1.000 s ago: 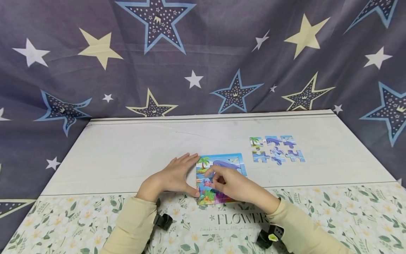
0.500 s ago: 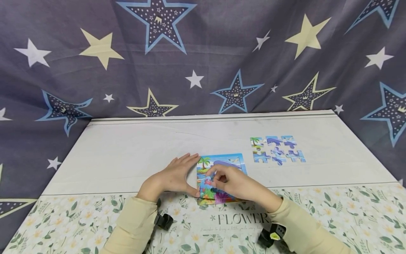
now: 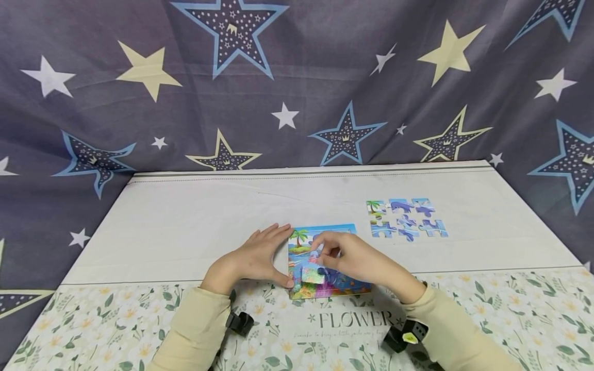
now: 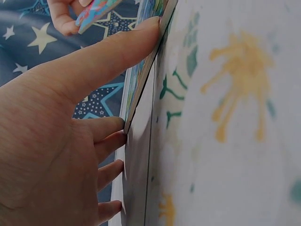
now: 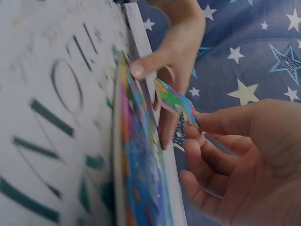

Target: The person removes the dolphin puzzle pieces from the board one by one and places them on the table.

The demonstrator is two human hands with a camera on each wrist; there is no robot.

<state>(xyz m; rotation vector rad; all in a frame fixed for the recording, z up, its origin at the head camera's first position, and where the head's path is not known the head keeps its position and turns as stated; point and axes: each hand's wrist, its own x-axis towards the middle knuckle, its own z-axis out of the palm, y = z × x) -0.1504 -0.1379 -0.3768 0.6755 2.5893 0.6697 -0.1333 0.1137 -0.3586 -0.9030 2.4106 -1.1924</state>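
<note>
Right wrist view: the thumb and index finger of the right hand (image 3: 355,256) pinch one end of a puzzle piece (image 5: 174,100), the other fingers curling loosely behind. The piece sticks out from the fingertips toward the left hand (image 3: 260,257), tilted and raised clear of the picture board (image 3: 331,228); its face shows green, blue and red patches. From the head view, it sits below and beside the right fingertips, over the lower left part of the board. The left hand's thumb and fingers are spread apart along the board's left side, the thumb touching near the front corner, the index fingertip at the back one. Beyond the board, to the right and farther back, six loose pieces (image 3: 406,221) lie in two rows of three, well apart from both hands. Sand-coloured sleeves (image 3: 197,330) end at the wrists, each with a black device (image 3: 240,323). The cloth (image 3: 209,206) is white behind, flower-printed in front, and a star-patterned curtain (image 3: 297,139) hangs past it.
</note>
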